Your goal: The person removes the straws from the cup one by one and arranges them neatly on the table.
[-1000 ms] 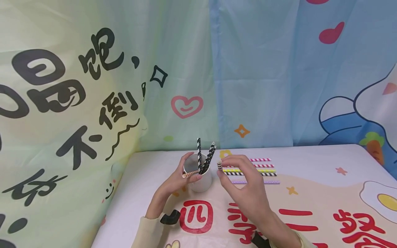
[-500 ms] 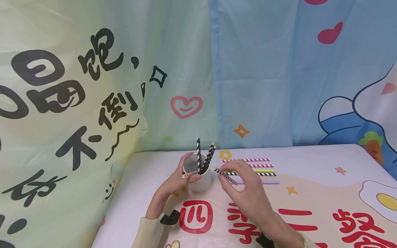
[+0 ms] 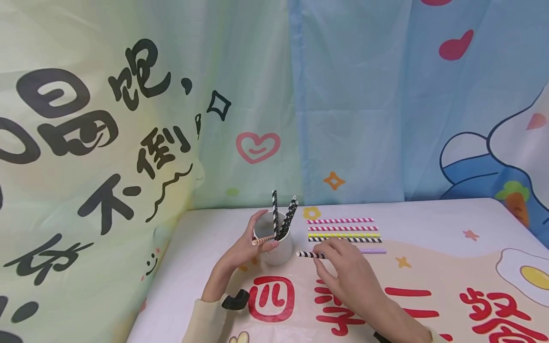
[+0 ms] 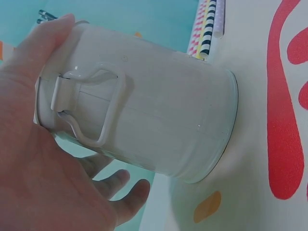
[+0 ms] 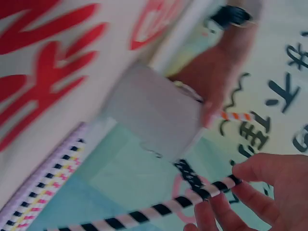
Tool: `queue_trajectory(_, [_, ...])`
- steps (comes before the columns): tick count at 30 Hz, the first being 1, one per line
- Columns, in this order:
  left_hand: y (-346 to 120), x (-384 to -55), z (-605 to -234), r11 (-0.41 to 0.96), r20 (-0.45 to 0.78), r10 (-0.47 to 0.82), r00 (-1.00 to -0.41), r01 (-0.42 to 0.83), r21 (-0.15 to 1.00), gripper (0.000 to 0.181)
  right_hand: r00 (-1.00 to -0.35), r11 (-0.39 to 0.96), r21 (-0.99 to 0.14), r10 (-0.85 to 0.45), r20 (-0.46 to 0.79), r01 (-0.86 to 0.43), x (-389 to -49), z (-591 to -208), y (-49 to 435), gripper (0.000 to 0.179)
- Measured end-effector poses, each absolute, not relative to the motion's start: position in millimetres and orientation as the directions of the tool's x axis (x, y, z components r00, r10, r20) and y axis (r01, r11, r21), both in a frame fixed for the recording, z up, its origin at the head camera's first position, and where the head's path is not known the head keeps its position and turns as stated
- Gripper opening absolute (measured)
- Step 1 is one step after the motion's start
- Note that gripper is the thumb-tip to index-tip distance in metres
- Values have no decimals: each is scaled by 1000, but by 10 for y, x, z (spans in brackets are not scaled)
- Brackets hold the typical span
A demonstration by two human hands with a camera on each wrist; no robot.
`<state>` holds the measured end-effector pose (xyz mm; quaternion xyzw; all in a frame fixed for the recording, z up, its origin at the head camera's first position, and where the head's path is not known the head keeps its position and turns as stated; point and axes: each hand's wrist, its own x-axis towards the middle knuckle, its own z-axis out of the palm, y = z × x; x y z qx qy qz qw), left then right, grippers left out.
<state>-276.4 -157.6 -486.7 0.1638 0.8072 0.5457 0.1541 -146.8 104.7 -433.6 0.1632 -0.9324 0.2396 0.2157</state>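
A white cup (image 3: 278,255) stands on the table, gripped near its rim by my left hand (image 3: 240,250). The cup's wire loop handle (image 4: 113,108) shows in the left wrist view. Black-and-white patterned paper straws (image 3: 288,216) stick up out of the cup. An orange-striped straw (image 3: 262,240) leans out over its rim beside the left thumb. Right of the cup, my right hand (image 3: 349,267) pinches a black-and-white striped paper straw (image 3: 305,254) between thumb and fingers. That straw lies nearly level, its free end pointing toward the cup in the head view.
Behind the right hand, two pink-striped straws (image 3: 340,220), a yellow straw (image 3: 343,235), a black-striped straw (image 3: 369,240) and a lilac straw (image 3: 374,251) lie side by side on the table. A printed cloth (image 3: 411,300) covers the table; a curtain (image 3: 351,105) hangs behind.
My right hand has turned the striped straw from pointing at the head camera to nearly level, and has moved slightly lower and nearer. The left hand and cup stay put.
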Motion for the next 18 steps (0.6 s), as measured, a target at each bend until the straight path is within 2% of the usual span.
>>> queue_trajectory(4, [-1575, -2770, -4876, 347, -70, 429, -901, 93, 933, 91, -847, 876, -271, -237, 476, -398, -1506, -4492, 1105, 36])
queue_trajectory(9, [-1574, -2765, -4868, 349, -75, 427, -901, 88, 933, 91, -871, 913, -182, -265, 413, -364, -1596, -4684, 1197, 39])
queue_trajectory(18, [-1581, -2765, -4862, 352, -82, 423, -902, 80, 933, 90, -893, 938, -72, -296, 338, -338, -1774, -4911, 1275, 35])
